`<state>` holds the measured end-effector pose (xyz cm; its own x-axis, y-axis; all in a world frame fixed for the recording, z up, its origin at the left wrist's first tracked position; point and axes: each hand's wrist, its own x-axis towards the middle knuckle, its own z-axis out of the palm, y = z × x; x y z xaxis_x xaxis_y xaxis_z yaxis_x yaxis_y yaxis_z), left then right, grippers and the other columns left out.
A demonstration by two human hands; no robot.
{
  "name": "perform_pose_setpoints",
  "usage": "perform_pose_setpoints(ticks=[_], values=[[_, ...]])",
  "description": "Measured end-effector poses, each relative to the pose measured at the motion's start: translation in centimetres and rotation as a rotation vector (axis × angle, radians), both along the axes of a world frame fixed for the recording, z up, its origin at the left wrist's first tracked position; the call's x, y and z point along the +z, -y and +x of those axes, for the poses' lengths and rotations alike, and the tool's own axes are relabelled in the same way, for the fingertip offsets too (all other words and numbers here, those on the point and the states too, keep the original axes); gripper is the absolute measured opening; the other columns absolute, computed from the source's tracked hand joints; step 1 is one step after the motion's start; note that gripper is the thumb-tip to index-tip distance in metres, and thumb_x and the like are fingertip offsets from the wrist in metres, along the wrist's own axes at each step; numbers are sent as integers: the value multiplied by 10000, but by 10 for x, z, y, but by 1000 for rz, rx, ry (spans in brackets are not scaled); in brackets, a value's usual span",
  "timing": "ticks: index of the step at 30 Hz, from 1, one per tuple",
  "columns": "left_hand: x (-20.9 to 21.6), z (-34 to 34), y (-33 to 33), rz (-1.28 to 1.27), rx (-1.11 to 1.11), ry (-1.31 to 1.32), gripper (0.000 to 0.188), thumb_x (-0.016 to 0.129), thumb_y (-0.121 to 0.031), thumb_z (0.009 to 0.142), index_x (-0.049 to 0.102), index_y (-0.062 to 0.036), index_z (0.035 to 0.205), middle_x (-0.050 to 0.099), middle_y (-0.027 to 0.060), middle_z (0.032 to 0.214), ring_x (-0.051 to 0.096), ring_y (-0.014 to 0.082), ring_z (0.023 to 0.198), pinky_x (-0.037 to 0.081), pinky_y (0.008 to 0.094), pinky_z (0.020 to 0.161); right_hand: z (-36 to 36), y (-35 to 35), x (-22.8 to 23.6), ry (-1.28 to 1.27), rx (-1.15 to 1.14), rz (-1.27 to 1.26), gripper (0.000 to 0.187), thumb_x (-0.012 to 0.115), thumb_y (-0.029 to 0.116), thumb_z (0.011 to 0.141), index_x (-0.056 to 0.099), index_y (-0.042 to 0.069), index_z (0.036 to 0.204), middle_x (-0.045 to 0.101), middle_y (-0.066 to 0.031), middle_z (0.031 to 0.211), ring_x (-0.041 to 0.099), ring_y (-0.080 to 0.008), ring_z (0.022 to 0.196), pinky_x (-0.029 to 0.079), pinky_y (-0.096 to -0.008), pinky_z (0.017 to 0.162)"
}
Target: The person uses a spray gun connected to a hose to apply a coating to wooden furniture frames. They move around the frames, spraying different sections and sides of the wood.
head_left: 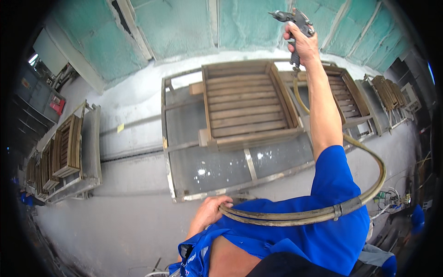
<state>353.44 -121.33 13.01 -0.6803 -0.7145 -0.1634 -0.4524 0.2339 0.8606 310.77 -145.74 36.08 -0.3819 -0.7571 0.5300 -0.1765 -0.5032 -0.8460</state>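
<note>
My right arm reaches far forward, and my right hand is closed around the handle of a dark spray gun. The gun's nozzle points to the left. From its lower end a yellowish hose loops round my right arm and back across my front. Near my waist, my left hand grips the doubled hose, its fingers partly hidden. Between my hands lies a brown slatted wooden piece, framed like a shallow crate. It rests on a metal-framed stand, apart from both hands.
More slatted wooden pieces sit on stands to the left and right. A wall of dusty green panels rises at the far side. A narrow slot runs along the floor. People in blue show at the lower right edge.
</note>
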Motion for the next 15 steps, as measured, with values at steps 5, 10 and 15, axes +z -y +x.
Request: perform_pose_setpoints(ticks=[5,10,15], values=[[3,4,22,45,-87,-52,277,701,-63,866,707,-75,1143,754,179,1047,704,404,1032,556,441,875,-6,-20,65,-57,-72,-109,479,711,211,996,561,115,1441,680,-31,905,677,-99,757,459,-205,438],[-5,12,34,10,-162,-47,375,683,-4,828,700,-94,1192,748,181,1100,690,404,1083,548,450,910,-10,-41,110,-162,-179,-111,492,687,226,1009,549,117,1469,673,-24,885,657,-85,743,452,-198,439],[-7,22,51,-28,-265,-70,428,774,-31,787,703,-90,1205,764,108,1047,731,326,1009,566,395,877,-8,-61,129,-185,-184,-183,235,740,261,963,665,61,1061,684,-40,860,663,-95,736,451,-225,440]])
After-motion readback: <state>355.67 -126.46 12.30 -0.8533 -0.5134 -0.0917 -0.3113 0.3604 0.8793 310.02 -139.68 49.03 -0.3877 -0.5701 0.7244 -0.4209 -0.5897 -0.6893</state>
